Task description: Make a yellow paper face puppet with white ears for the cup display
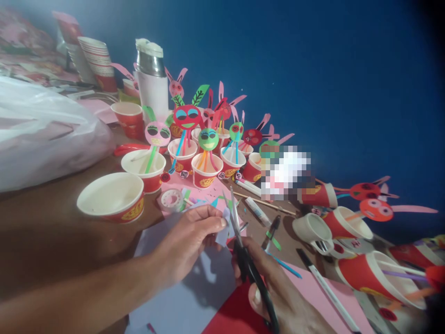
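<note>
My left hand (193,239) pinches a small piece of pale lavender paper (223,232) between thumb and fingers. Black-handled scissors (248,262) are in my right hand (278,287), their blades pointing up and slightly parted beside the right edge of that paper. Beneath both hands lies a large lavender sheet (187,301), with a red sheet (229,311) at its right and pink paper under the scene's right side. Just beyond my left hand sit a white tape roll (171,200) and small coloured paper scraps.
Red and white paper cups (111,197) stand around, several holding straws with paper faces (187,117). A thermos (152,83) and stacked cups (99,62) are behind. A white plastic bag (45,134) lies left. Markers (330,292) and a white mug (313,232) are at right, before a blue wall.
</note>
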A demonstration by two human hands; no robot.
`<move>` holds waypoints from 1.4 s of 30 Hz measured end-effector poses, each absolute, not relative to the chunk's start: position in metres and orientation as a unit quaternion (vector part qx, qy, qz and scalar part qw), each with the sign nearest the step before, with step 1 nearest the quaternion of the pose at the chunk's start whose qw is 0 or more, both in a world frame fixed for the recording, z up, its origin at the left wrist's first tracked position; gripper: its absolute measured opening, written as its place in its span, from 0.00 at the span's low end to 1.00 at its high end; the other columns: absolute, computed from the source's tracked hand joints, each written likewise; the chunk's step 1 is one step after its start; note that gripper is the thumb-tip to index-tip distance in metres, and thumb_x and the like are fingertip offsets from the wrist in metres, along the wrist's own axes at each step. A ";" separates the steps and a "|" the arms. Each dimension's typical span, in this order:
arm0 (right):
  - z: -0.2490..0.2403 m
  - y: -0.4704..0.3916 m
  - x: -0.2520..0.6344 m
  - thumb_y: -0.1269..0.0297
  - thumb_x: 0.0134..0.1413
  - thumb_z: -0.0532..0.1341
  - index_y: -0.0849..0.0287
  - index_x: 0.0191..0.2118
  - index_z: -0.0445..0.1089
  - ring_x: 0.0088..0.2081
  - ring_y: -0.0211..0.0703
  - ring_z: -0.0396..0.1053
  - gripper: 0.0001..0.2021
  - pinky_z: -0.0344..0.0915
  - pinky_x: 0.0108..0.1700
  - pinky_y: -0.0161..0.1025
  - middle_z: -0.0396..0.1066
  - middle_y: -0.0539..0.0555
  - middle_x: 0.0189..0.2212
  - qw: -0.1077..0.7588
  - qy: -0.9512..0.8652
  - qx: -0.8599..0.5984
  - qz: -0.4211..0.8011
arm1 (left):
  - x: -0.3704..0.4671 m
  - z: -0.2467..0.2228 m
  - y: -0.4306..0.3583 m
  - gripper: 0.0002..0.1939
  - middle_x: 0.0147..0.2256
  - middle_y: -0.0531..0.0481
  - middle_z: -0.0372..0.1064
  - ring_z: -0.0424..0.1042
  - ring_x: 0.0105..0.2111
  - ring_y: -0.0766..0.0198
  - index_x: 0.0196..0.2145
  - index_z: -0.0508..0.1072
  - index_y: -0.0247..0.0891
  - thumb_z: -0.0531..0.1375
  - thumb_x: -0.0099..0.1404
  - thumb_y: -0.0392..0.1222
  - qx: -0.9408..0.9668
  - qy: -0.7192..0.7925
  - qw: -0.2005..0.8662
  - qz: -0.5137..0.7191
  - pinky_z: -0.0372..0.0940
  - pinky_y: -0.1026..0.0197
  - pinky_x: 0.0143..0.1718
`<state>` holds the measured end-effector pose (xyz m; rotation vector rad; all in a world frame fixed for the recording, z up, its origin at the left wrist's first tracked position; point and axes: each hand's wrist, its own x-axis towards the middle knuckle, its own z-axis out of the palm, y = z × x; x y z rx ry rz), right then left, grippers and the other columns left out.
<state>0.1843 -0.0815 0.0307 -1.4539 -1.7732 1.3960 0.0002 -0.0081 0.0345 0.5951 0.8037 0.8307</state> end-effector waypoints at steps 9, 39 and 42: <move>0.024 -0.085 0.183 0.38 0.50 0.53 0.54 0.57 0.56 0.37 0.49 0.66 0.34 0.65 0.41 0.44 0.66 0.57 0.38 0.248 -0.624 -0.518 0.530 | 0.001 0.032 -0.011 0.05 0.19 0.58 0.64 0.64 0.19 0.72 0.24 0.69 0.36 0.63 0.52 0.34 0.241 0.341 0.827 0.377 0.62 0.68 0.23; 0.028 -0.078 0.165 0.36 0.47 0.54 0.57 0.45 0.63 0.26 0.39 0.58 0.30 0.58 0.28 0.34 0.62 0.49 0.25 0.295 -0.605 -0.510 0.535 | 0.003 0.030 -0.011 0.04 0.20 0.57 0.63 0.64 0.21 0.70 0.25 0.69 0.35 0.63 0.52 0.34 0.224 0.341 0.836 0.368 0.64 0.67 0.24; 0.029 -0.078 0.165 0.37 0.47 0.54 0.57 0.44 0.63 0.26 0.38 0.57 0.28 0.56 0.27 0.34 0.61 0.49 0.25 0.303 -0.598 -0.506 0.543 | 0.003 0.030 -0.012 0.04 0.19 0.57 0.62 0.63 0.21 0.70 0.24 0.69 0.35 0.63 0.52 0.34 0.226 0.344 0.834 0.367 0.63 0.66 0.24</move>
